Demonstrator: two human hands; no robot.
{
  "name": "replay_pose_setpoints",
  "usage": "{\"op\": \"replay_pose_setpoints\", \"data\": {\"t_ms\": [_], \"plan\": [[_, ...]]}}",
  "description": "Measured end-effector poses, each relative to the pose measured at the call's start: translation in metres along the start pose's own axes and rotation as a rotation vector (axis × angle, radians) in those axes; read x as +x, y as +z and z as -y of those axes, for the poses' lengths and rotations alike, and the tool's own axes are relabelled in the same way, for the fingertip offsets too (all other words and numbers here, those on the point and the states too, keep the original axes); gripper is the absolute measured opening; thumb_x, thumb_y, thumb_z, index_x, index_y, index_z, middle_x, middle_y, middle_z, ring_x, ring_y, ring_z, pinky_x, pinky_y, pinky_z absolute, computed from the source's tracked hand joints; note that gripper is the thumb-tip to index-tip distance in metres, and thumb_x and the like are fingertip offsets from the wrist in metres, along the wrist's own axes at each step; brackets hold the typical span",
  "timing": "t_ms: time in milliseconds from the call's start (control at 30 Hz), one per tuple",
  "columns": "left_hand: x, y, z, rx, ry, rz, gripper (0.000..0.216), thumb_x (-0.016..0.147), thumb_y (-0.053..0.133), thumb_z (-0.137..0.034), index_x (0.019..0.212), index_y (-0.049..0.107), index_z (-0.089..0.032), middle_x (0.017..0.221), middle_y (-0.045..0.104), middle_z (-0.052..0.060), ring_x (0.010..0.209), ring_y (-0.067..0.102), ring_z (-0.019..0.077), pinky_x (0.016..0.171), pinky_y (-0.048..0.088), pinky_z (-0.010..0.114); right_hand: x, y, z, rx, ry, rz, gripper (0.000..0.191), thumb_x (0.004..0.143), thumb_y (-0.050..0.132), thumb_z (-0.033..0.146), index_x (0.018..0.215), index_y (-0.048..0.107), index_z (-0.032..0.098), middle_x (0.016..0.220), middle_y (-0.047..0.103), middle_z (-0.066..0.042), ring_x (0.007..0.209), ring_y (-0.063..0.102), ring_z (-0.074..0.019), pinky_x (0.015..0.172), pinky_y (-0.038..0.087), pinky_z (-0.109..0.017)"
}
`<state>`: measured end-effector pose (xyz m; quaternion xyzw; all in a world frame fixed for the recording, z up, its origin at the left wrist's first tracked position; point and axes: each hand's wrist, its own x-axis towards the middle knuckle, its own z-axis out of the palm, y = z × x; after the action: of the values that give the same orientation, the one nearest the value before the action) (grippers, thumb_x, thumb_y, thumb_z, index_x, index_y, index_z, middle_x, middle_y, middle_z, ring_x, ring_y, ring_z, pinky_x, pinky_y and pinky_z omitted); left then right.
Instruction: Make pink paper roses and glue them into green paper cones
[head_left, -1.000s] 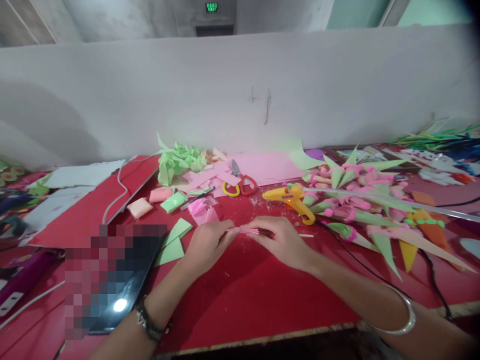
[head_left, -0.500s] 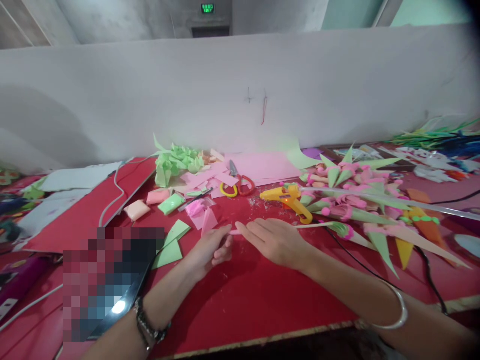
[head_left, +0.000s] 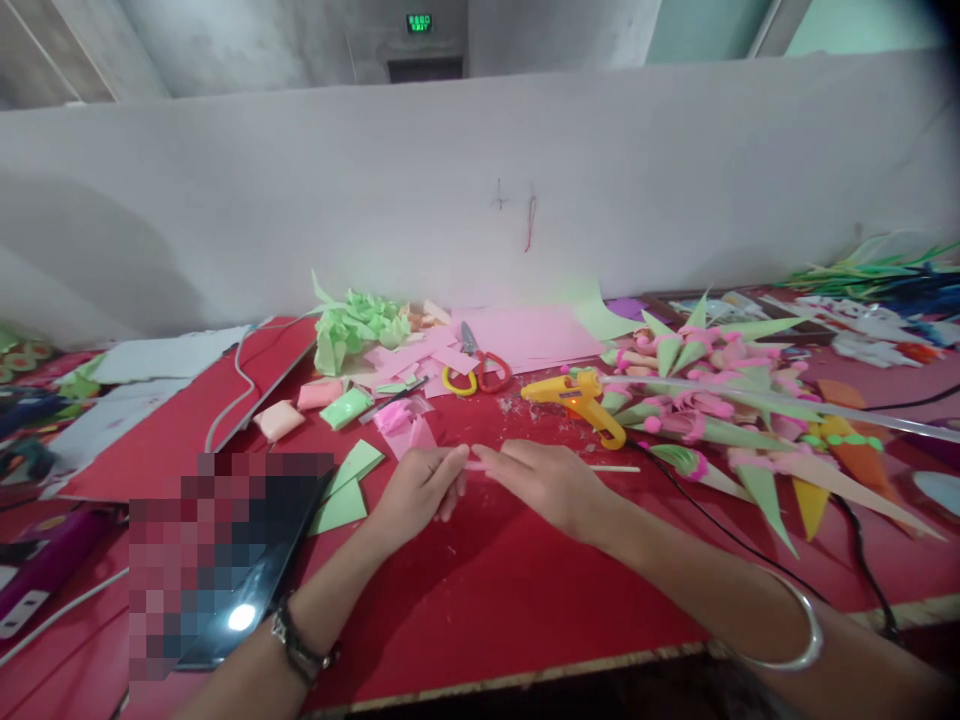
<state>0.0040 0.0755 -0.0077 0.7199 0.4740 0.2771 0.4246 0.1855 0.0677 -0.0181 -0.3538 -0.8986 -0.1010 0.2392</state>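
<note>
Both hands rest on the red table near its middle. My left hand and my right hand meet at a thin pink paper strip wound on a pale stick. The left fingers pinch the pink end, and the right hand lies flat over the stick, pressing it to the table. The stick's bare end pokes out to the right of my right hand. A small pink paper piece stands just beyond the left hand.
A yellow glue gun lies just behind the right hand, its black cord trailing right. Scissors rest on pink paper farther back. Finished pink-and-green paper flowers pile at the right. Green triangles and a phone lie left.
The right hand has gone from curled over the stick to flat along it. The left hand slid back and forth a little, and the stick's free end dropped back onto the table.
</note>
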Motion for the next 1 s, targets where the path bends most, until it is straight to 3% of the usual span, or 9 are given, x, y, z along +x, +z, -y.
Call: {"op": "replay_pose_setpoints", "data": {"t_ms": [167, 267, 367, 567, 733, 900, 1000], "plan": [[0.003, 0.008, 0.006, -0.382, -0.208, 0.067, 0.049, 0.082, 0.031, -0.051, 0.048, 0.040, -0.017, 0.025, 0.036, -0.006, 0.025, 0.032, 0.0050, 0.036, 0.026, 0.017, -0.001, -0.005, 0.001, -0.364, -0.196, -0.095, 0.032, 0.085, 0.031, 0.007, 0.109, 0.052, 0.007, 0.066, 0.058, -0.004, 0.062, 0.052, -0.0111, 0.049, 0.035, -0.024], [0.004, 0.010, 0.009, -0.550, -0.265, 0.093, 0.047, 0.079, 0.037, -0.053, 0.049, 0.036, -0.017, 0.024, 0.028, -0.009, 0.023, 0.027, 0.0042, 0.033, 0.020, 0.017, 0.000, -0.007, 0.001, -0.394, -0.214, -0.108, 0.029, 0.085, 0.035, 0.009, 0.107, 0.054, 0.008, 0.065, 0.057, -0.003, 0.062, 0.052, -0.0109, 0.051, 0.035, -0.024], [0.005, 0.010, 0.010, -0.561, -0.251, 0.104, 0.047, 0.079, 0.037, -0.052, 0.049, 0.034, -0.017, 0.025, 0.027, -0.009, 0.023, 0.026, 0.0042, 0.031, 0.017, 0.017, 0.001, -0.004, 0.000, -0.342, -0.189, -0.131, 0.026, 0.084, 0.038, 0.010, 0.102, 0.057, 0.010, 0.065, 0.058, -0.002, 0.060, 0.052, -0.0107, 0.051, 0.034, -0.024], [0.006, 0.007, 0.008, -0.214, -0.082, -0.017, 0.043, 0.084, 0.032, -0.046, 0.054, 0.042, -0.016, 0.034, 0.039, -0.007, 0.033, 0.037, 0.0055, 0.041, 0.030, 0.018, 0.002, 0.003, -0.004, -0.154, 0.016, -0.100, 0.025, 0.087, 0.038, 0.024, 0.100, 0.058, 0.015, 0.069, 0.061, -0.002, 0.062, 0.055, -0.0109, 0.049, 0.033, -0.021], [0.005, 0.000, 0.004, 0.091, 0.133, -0.089, 0.035, 0.086, 0.032, -0.038, 0.060, 0.042, -0.017, 0.049, 0.045, -0.005, 0.044, 0.042, 0.0074, 0.048, 0.032, 0.020, 0.003, 0.004, -0.007, -0.037, 0.127, -0.045, 0.033, 0.085, 0.041, 0.028, 0.114, 0.050, 0.016, 0.079, 0.063, -0.005, 0.071, 0.058, -0.0131, 0.054, 0.039, -0.021], [0.007, -0.005, 0.007, 0.390, 0.206, -0.179, 0.025, 0.084, 0.036, -0.035, 0.080, 0.052, -0.017, 0.072, 0.057, 0.001, 0.064, 0.050, 0.0133, 0.060, 0.037, 0.024, 0.004, 0.003, -0.009, 0.052, 0.310, 0.100, 0.044, 0.083, 0.042, 0.031, 0.124, 0.039, 0.015, 0.096, 0.062, -0.009, 0.083, 0.059, -0.0188, 0.064, 0.045, -0.027], [0.009, -0.005, 0.012, 0.486, 0.214, -0.182, 0.024, 0.083, 0.039, -0.033, 0.094, 0.053, -0.018, 0.090, 0.060, 0.005, 0.077, 0.053, 0.0166, 0.068, 0.040, 0.028, 0.004, 0.003, -0.010, 0.025, 0.395, 0.249, 0.050, 0.081, 0.043, 0.034, 0.126, 0.035, 0.014, 0.086, 0.064, -0.010, 0.078, 0.061, -0.0221, 0.063, 0.045, -0.031]]}}
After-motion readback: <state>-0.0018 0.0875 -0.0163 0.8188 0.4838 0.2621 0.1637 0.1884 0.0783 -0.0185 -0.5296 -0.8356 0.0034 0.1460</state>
